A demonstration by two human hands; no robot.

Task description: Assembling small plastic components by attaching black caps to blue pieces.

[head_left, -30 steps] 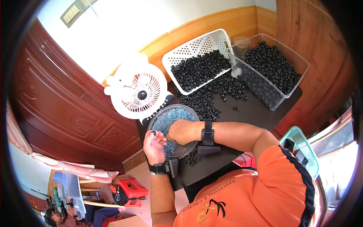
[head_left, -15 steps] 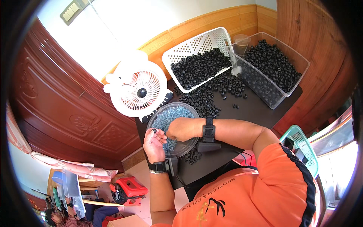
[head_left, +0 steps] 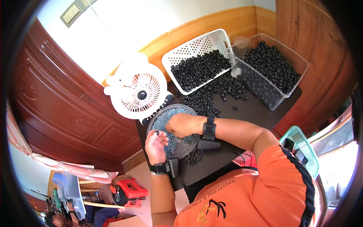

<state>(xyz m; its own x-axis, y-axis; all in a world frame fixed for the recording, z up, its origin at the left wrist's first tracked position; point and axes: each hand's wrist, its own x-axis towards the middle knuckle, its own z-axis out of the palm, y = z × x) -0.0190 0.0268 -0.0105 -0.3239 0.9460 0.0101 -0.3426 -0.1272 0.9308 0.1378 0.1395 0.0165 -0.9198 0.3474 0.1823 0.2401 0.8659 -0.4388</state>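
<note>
A round clear tub [head_left: 192, 150] of small bluish translucent pieces [head_left: 164, 120] stands at the table's near left corner. My left hand [head_left: 155, 148] is at its left rim, palm up. Between its thumb and fingers it pinches a small black ring-shaped part [head_left: 156, 132]. Over the tub, my right hand [head_left: 185, 125] reaches down with fingers curled together at the bluish pieces. Its fingertips are mostly hidden, so whatever they hold cannot be seen.
Loose black parts [head_left: 196, 102] spread behind the tub. More fill a white perforated basket [head_left: 191, 49] and a clear bin [head_left: 278, 99]. A white fan [head_left: 124, 96] stands left of them. A green basket [head_left: 309, 151] is at right; another person [head_left: 56, 219] is far lower left.
My left hand has tipped slightly rightward and lower, still pinching the black part. My right hand has shifted slightly up over the tub, its fingers still curled.
</note>
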